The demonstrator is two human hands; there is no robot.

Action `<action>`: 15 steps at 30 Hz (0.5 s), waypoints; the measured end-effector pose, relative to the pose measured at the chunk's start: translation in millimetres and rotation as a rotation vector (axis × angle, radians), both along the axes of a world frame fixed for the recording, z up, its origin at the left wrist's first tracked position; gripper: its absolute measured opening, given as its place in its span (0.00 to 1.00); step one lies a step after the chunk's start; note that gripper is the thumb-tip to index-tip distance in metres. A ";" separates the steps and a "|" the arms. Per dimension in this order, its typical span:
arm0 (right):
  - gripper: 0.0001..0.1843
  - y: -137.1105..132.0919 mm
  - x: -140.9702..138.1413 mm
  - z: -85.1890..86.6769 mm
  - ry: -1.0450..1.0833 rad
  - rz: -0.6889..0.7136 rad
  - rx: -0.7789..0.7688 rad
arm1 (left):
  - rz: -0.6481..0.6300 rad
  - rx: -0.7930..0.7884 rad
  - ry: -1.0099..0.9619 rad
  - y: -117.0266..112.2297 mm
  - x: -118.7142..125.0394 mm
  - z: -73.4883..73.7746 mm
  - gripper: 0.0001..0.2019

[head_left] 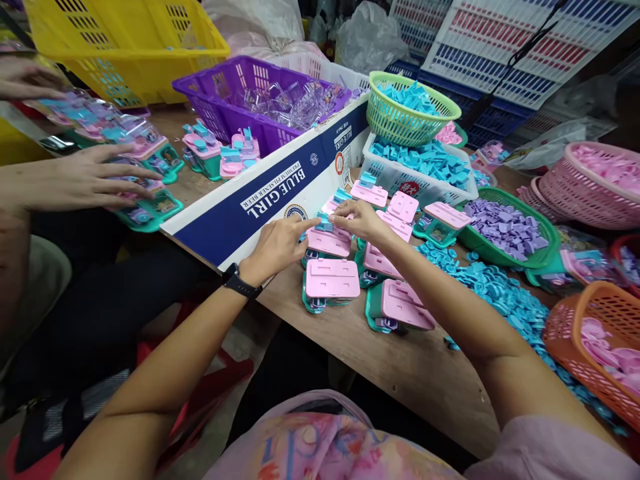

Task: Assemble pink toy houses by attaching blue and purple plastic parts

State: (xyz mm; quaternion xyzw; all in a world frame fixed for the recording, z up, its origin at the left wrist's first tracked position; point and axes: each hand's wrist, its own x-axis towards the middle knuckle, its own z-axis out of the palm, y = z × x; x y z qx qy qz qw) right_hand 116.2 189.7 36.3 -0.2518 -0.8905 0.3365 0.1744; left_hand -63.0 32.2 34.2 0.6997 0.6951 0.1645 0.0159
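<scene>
A: What is lying closest to the person?

B: Two pink-topped toys on green bases are sitting at the near edge of the table (pixel 400 373): one (pixel 332 280) just under the left wrist, another (pixel 403 305) to its right, by the right forearm.

A: And the hands?

B: Both are meeting over a toy (pixel 327 239) one row further back. The left hand (pixel 274 248), with a black watch (pixel 240 283) on its wrist, is reaching in with the index finger stretched out, the other fingers curled loosely; it is touching the toy's blue end, not gripping it. The right hand (pixel 361 220) is pinching with its fingertips at the same spot. Something small may be between them, but I cannot tell what.

A: What is sitting around them?

B: More pink toys are crowding just behind the right hand. A heap of blue bits (pixel 505 293) is spreading to the right, with an orange basket (pixel 595 333) beside it and a green basket of purple pieces (pixel 505 230) beyond. A Blue Girl box (pixel 260 200) is standing to the left of the hands.

A: Anyone else?

B: Another person's hand (pixel 83 179) is resting flat on packed toys at far left. At the back, a purple basket (pixel 260 100) is holding clear parts and a yellow basket (pixel 125 47) is standing behind it.
</scene>
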 end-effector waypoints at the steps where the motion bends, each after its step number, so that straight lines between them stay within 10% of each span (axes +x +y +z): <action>1: 0.20 -1.3 -0.6 -2.3 0.036 -0.023 0.019 | 0.001 0.005 0.002 1.0 -0.3 -0.3 0.22; 15: 0.11 -16.4 1.6 -22.2 0.076 -0.139 0.174 | -0.023 -0.065 -0.041 9.1 -0.7 8.4 0.24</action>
